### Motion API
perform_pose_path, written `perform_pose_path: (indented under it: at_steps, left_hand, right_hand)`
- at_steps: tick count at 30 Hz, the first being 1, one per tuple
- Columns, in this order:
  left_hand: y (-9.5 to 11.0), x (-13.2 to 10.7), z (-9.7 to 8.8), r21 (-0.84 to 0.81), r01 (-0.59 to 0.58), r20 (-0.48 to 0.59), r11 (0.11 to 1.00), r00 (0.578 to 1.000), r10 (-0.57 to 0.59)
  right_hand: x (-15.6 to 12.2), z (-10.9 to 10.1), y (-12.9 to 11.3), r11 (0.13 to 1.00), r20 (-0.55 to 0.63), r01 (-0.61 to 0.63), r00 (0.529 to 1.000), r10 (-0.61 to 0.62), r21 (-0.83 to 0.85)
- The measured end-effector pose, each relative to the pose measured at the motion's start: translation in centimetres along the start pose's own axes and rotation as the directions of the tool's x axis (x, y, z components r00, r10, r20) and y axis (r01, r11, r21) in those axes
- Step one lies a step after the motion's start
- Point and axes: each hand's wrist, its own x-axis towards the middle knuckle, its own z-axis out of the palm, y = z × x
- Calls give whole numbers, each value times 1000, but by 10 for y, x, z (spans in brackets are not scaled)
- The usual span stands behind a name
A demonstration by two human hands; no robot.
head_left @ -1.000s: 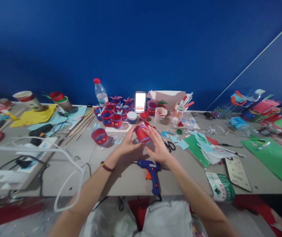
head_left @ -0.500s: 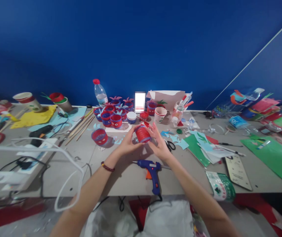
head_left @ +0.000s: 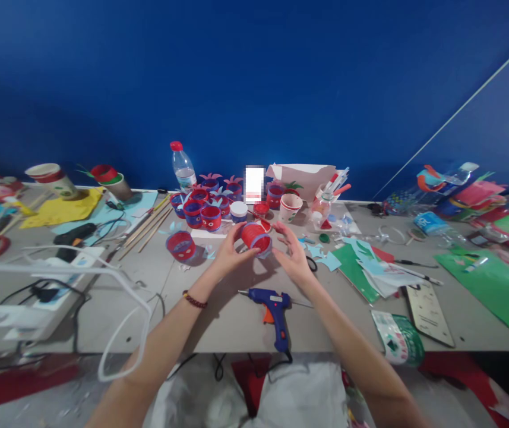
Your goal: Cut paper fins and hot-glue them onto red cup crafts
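While our left grip (head_left: 231, 251) is holding the red cup (head_left: 250, 235) above the counter (head_left: 225, 327), our right grip (head_left: 294, 255) is curving around its other side, fingers parted.
We cannot tell whether the right fingers are touching the cup, so the left thumb and fingers may be bearing it alone: loosening them could be letting it slip, squeezing could be buckling its wall. Nearer us, the blue glue gun (head_left: 277, 302) is lying with a red light glowing, so its nozzle (head_left: 243, 292) may be hot, and a dropped cup or lowered wrist could be meeting it. Farther out, the spotted cup (head_left: 180, 246) is sitting leftward, where a wide sweep could be toppling it.
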Motion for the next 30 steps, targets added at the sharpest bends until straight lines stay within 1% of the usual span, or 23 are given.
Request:
perform_pose_path:
  at_steps: [1,2,3,4,5,7,10,12,15,18,20,22,24,26,28,30]
  left_hand:
    - [0,0,0,0,0,-21,1000,1000,0]
    - [-1,0,0,-3,-2,-31,1000,1000,2]
    - [-1,0,1,-8,-5,-32,1000,999,5]
    - [-1,0,1,-15,-11,-27,1000,1000,11]
    - [-1,0,1,-20,-20,-17,1000,1000,20]
    - [-1,0,1,-22,-39,15,999,999,40]
    - [-3,0,1,-2,-49,61,999,997,49]
    - [-4,-1,0,36,-39,75,999,997,36]
    - [-1,-2,-3,125,-85,86,988,993,75]
    - [7,-3,-6,156,-180,153,971,976,156]
    - [11,-4,-6,141,-223,209,965,959,191]
    - [12,-4,-5,110,-239,236,965,949,208]
    - [11,-4,-5,34,-225,247,974,946,210]
    - [9,-4,-6,-86,-193,285,977,935,210]
    - [9,-3,-8,-197,-151,352,969,911,213]
    - [13,-4,-9,-254,-105,411,962,888,205]
  right_hand:
    - [-2,1,-1,984,9,70,998,-69,-167]
    - [-4,2,-2,939,38,138,990,-133,-314]
    - [-5,4,-3,883,80,197,980,-180,-427]
    - [-7,5,-4,828,127,245,970,-209,-504]
    - [-8,7,-5,785,165,279,960,-225,-553]
    - [-9,9,-5,738,199,310,951,-237,-599]
    - [-8,10,-4,722,188,307,952,-243,-620]
    - [-7,9,-3,735,157,288,957,-244,-614]
    - [-5,8,-2,790,77,228,971,-225,-569]
    - [-3,7,-1,881,-19,113,990,-137,-459]
    - [-1,6,0,950,-62,15,997,-37,-313]
    - [1,6,1,989,-65,-86,995,79,-118]
    - [3,5,2,982,-47,-181,982,184,60]
    - [5,4,2,952,-24,-254,965,261,172]
    - [5,2,0,930,5,-298,953,304,217]
    - [5,1,-3,920,56,-323,946,319,223]
